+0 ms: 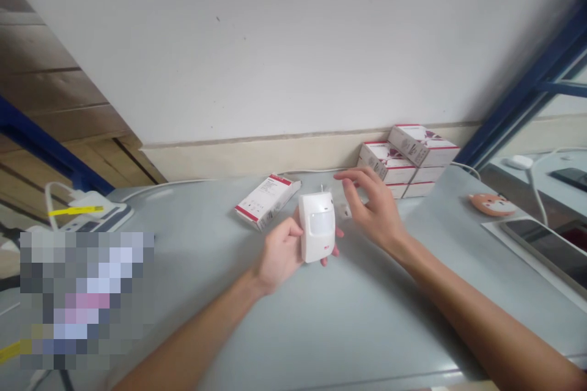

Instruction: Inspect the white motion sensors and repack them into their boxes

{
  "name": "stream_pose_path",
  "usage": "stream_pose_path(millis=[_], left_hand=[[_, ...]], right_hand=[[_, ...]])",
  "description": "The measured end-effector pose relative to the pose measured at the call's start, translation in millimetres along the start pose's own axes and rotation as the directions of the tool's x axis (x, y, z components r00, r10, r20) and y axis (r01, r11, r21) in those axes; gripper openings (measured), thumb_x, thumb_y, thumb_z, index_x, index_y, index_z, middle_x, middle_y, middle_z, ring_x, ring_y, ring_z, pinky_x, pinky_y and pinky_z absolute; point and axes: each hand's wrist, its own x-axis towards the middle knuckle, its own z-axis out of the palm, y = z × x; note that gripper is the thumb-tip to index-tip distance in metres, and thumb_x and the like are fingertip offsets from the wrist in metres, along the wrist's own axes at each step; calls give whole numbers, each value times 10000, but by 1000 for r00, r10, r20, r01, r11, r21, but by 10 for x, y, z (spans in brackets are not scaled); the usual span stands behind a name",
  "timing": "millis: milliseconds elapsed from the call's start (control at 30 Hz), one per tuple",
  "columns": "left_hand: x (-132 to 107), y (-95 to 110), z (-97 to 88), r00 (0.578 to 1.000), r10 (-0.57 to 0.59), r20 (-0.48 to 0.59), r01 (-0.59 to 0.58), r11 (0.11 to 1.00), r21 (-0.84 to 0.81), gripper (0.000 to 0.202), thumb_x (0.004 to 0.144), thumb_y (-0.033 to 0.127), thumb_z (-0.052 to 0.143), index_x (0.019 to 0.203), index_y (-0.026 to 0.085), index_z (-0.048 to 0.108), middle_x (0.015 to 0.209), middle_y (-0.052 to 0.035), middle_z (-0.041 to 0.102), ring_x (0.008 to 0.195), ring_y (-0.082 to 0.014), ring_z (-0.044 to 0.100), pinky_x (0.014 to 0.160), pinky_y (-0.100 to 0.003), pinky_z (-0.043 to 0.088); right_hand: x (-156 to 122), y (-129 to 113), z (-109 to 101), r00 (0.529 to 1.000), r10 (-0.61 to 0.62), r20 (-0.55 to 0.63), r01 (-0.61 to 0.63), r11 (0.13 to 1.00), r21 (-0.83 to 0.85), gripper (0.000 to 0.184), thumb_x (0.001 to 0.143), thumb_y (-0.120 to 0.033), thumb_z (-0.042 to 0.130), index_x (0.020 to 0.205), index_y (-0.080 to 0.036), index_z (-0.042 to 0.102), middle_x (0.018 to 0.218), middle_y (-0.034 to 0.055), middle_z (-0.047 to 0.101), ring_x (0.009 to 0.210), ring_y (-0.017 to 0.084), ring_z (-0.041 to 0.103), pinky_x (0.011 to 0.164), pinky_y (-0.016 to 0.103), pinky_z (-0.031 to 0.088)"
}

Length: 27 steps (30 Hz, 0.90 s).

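Note:
A white motion sensor (320,229) with a pale rectangular window and a small red mark near its bottom is in my left hand (280,253). The thumb presses its left side while fingertips show past its right edge. To the right, apart from the sensor, my right hand (373,208) hovers with bent, spread fingers and nothing visible in them. Small white parts (345,211) lie on the table partly behind that hand; I cannot make out what they are. Behind my left hand, a white and red box (267,200) lies flat.
Several white and red boxes (424,145) are stacked against the wall at the back right. A power strip (98,214) with cables lies left, beside a pixelated patch. An orange animal-faced object (491,204) and a phone (550,250) lie right. Blue frame posts flank the table (275,342).

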Motion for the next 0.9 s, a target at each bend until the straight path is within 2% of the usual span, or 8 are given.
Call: stream_pose_path(millis=[133, 267, 367, 467, 533, 633, 767, 900], left_hand=[[-8, -19, 5, 999, -38, -28, 38, 999, -5, 435, 829, 346, 462, 1138, 160, 705, 1066, -159, 760, 917, -327, 701, 735, -402, 451], [-28, 2, 7, 999, -46, -4, 46, 998, -38, 400, 844, 315, 470, 1120, 123, 688, 978, -160, 747, 888, -312, 692, 742, -384, 431], [-26, -2, -5, 999, -37, 22, 39, 997, -73, 401, 874, 301, 465, 1171, 116, 661, 992, -153, 733, 880, -303, 684, 764, -388, 438], [2, -43, -34, 998, -39, 51, 45, 992, -119, 397, 920, 301, 468, 1232, 123, 639, 1054, -143, 707, 905, -303, 685, 782, -397, 455], [20, -76, -52, 997, -29, 70, 39, 988, -146, 397, 966, 315, 462, 1280, 131, 622, 1061, -139, 696, 918, -301, 683, 786, -401, 463], [25, -96, -47, 997, -12, 76, 23, 987, -159, 381, 1015, 337, 443, 1270, 120, 626, 1045, -152, 697, 910, -295, 679, 787, -406, 469], [1, -56, 15, 999, 2, 39, 1, 996, -86, 408, 1071, 369, 374, 1211, 100, 648, 1075, -186, 704, 880, -291, 685, 732, -385, 455], [-3, -11, 47, 999, 24, 35, -22, 998, -59, 437, 1072, 370, 338, 1197, 92, 651, 1059, -196, 712, 848, -290, 693, 700, -372, 441]], right_hand=[[-16, -89, -11, 996, -77, 50, 75, 996, 39, 229, 1089, -299, 486, 1119, -266, 711, 1088, 95, 678, 1047, 258, 662, 902, 447, 553], [-21, -142, -42, 994, -53, 93, 45, 995, 90, 239, 1093, -320, 492, 1119, -258, 721, 1087, 91, 684, 1026, 244, 664, 849, 404, 549], [-15, -172, -62, 984, 58, 166, -90, 977, 194, 269, 1100, -379, 492, 1120, -254, 730, 1073, 69, 711, 977, 221, 668, 818, 366, 535], [1, -183, -58, 940, 195, 278, -271, 925, 267, 317, 1100, -433, 482, 1105, -253, 743, 1049, 49, 730, 958, 210, 664, 835, 355, 523], [6, -179, -37, 917, 249, 312, -340, 896, 285, 322, 1085, -447, 503, 1053, -243, 750, 1026, 47, 730, 937, 209, 664, 826, 354, 522], [-7, -171, 9, 918, 270, 290, -358, 879, 315, 293, 1051, -440, 557, 1009, -228, 754, 1023, 58, 715, 905, 205, 665, 790, 345, 534], [-49, -182, 53, 944, 240, 228, -308, 888, 342, 257, 1041, -404, 574, 1001, -234, 761, 1051, 68, 705, 956, 210, 676, 791, 333, 554], [-66, -213, 70, 951, 248, 187, -302, 880, 368, 244, 1030, -405, 597, 968, -233, 759, 1064, 67, 711, 979, 208, 677, 787, 319, 560]])
